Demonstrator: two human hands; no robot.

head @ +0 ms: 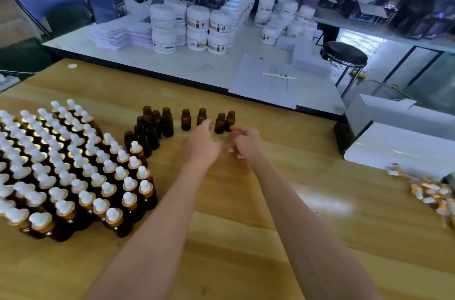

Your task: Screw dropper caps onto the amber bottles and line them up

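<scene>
Left hand (203,146): fingers relaxed, nearly straight, holding nothing; tips just short of a lone uncapped bottle (201,116).
Right hand (246,142): fingers loosely curled, nothing in them, close beside a pair of uncapped bottles (219,123).
Capped bottles (73,171): packed rows on the left of the bench (246,226).
Dropper caps (433,194): blurred heap at the right edge.

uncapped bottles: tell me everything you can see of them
The uncapped bottles are small, dark amber, glass-looking, open-necked, all upright on the wooden table. A tight cluster stands beside the capped block; two singles and a close pair trail right. The left hand and right hand reach toward these; contact unclear.
</scene>
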